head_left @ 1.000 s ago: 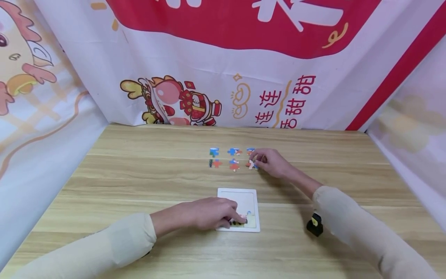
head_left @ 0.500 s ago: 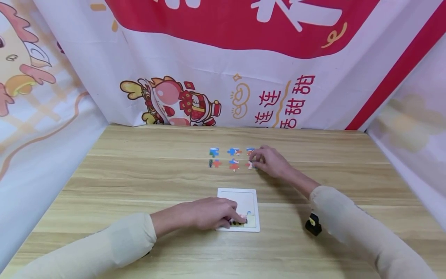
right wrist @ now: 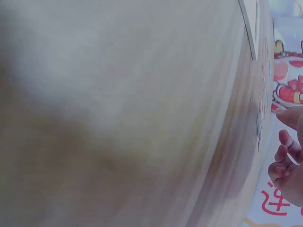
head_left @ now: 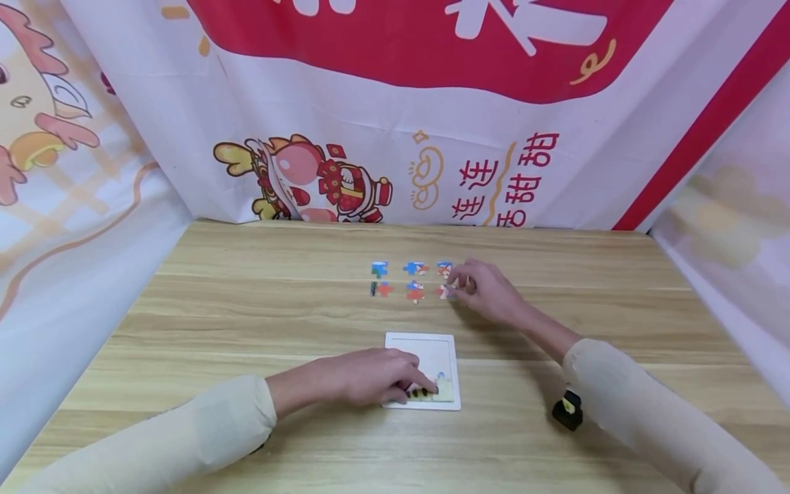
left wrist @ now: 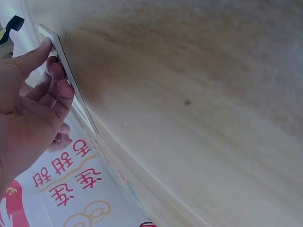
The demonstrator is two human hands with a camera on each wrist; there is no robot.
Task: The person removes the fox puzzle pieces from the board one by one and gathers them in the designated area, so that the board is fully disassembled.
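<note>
My left hand (head_left: 379, 377) rests on a white square puzzle tray (head_left: 422, 337), its index finger pointing right and touching pale jigsaw pieces (head_left: 444, 390) along the near side. Part of the tray and some laid pieces are hidden under this hand. In the left wrist view, the left hand's fingertips meet the tray (left wrist: 78, 87) seen edge-on. Farther back, my right hand (head_left: 487, 291) hovers beside a white, orange and blue jigsaw piece (head_left: 444, 292), fingers loosely bent. A gap shows between the right hand's thumb and fingers (right wrist: 283, 165) in the right wrist view, with nothing between them.
Loose jigsaw pieces lie in two rows beyond the tray, among them a blue-green piece (head_left: 379, 268) and an orange one (head_left: 415, 293). A small black object (head_left: 568, 410) is by the right sleeve. Printed cloth (head_left: 345, 103) walls the wooden table (head_left: 278, 274).
The right hand's fingertips have drawn slightly right, uncovering more of the back right piece, and the right forearm has shifted right. My left hand stays on the tray.
</note>
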